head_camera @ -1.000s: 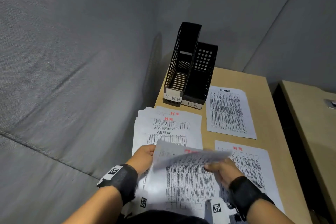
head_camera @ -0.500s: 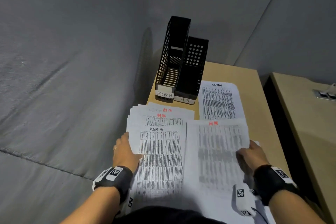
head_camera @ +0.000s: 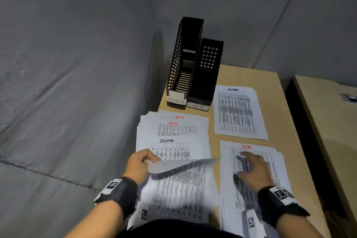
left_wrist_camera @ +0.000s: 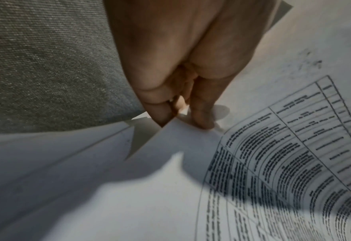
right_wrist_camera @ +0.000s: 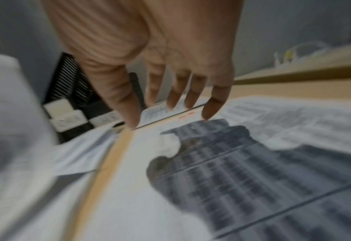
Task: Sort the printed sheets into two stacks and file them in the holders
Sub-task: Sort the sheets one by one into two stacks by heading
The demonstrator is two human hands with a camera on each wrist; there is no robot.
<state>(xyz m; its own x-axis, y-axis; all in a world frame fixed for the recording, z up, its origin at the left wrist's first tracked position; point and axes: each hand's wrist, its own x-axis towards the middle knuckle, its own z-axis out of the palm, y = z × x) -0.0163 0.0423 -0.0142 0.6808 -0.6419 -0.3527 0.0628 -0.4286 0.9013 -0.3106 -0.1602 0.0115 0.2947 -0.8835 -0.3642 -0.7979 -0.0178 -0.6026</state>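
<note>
left hand (head_camera: 140, 164) now pinching, lifting top sheet (head_camera: 179, 181) corner | right hand (head_camera: 251, 170) released, flat over HR stack (head_camera: 274, 162) | sheet landed

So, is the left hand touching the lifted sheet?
Touching. In the left wrist view the left hand pinches the corner of the lifted sheet between its fingers.

Bare counter (head_camera: 278, 121) shows only as a narrow strip between the unsorted pile (head_camera: 173, 135) and the HR stack (head_camera: 251, 170), and as a wider band along the right edge. The two holders (head_camera: 195, 75) stand touching at the far-left corner, tight to the grey wall (head_camera: 77, 83) — their open tops are reachable from above. The ADMIN sheet (head_camera: 239, 112) lies just beside them. The lifted sheet (head_camera: 181, 166) arches over the near pile, blocking passage there.
</note>
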